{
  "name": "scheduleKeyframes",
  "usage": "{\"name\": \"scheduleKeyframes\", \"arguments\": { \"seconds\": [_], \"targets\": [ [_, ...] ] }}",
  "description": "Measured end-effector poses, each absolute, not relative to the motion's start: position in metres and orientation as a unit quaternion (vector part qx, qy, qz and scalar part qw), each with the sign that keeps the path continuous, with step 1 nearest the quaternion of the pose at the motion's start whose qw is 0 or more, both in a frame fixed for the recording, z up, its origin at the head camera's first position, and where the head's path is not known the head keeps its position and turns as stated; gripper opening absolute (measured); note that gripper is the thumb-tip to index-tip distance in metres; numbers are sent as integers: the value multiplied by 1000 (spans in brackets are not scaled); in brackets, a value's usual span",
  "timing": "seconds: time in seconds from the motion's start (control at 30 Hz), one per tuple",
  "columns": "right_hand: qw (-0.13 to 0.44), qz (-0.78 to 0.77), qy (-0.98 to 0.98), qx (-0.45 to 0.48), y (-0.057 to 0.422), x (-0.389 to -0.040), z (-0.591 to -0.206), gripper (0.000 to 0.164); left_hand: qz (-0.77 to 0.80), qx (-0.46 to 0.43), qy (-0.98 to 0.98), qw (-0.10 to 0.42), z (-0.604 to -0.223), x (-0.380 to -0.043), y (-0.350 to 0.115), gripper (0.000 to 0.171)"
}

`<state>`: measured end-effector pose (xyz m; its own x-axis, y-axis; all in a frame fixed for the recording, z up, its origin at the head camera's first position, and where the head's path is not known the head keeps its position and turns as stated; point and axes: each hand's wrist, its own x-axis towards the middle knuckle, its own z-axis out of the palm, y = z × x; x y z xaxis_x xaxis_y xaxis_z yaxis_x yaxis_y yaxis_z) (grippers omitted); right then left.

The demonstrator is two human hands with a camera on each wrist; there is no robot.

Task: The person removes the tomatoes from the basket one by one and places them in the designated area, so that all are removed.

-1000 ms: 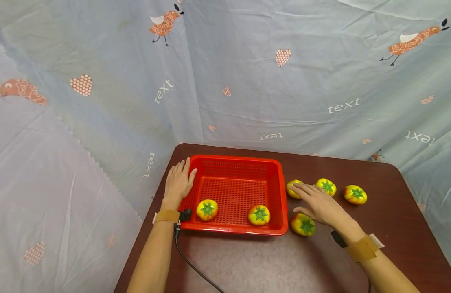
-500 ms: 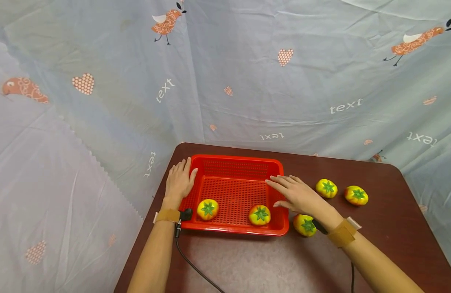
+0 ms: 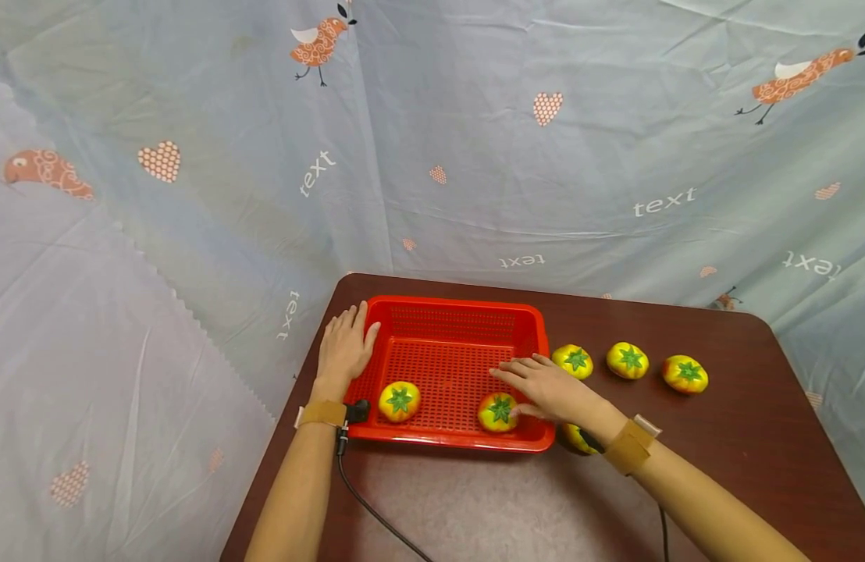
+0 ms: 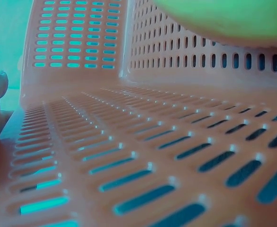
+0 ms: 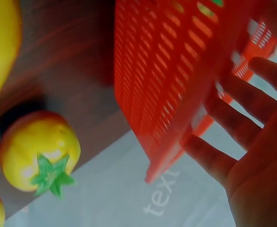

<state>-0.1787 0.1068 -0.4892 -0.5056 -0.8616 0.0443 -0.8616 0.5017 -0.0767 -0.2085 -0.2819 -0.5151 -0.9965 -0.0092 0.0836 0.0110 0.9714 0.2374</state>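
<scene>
Right hand (image 3: pixel 555 390) over red basket (image 3: pixel 439 363) – two fruits (image 3: pixel 399 401) inside, left hand (image 3: pixel 344 347) alongside

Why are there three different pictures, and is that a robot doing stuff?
No robot here! These are a person's two bare hands. The big picture comes from a camera on the person's head, looking down. The other two come from little cameras on the wrists, so they look very close up; the left one's colours look odd.

On the brown table sits a red basket full of little holes. Two yellow-and-red fruits are inside it, and four more lie beside it.

The left hand is at the basket's left side. The right hand is over its right side. Neither hand holds a fruit.
</scene>
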Motion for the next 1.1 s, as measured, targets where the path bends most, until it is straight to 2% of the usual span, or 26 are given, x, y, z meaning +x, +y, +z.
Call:
{"name": "scheduleKeyframes", "arguments": {
  "seconds": [0.43,0.7,1.1],
  "targets": [
    [-41,0,-864,502,93,-172,-508,71,-125,4,-992,36,-515,-208,-281,64],
    [-40,-34,-865,499,83,-166,-513,73,-127,1,-991,37,-515,-210,-280,65],
    [-44,-53,-863,501,75,-162,-516,66,-125,2,-991,40,-514,-209,-281,65]
  ]
}}
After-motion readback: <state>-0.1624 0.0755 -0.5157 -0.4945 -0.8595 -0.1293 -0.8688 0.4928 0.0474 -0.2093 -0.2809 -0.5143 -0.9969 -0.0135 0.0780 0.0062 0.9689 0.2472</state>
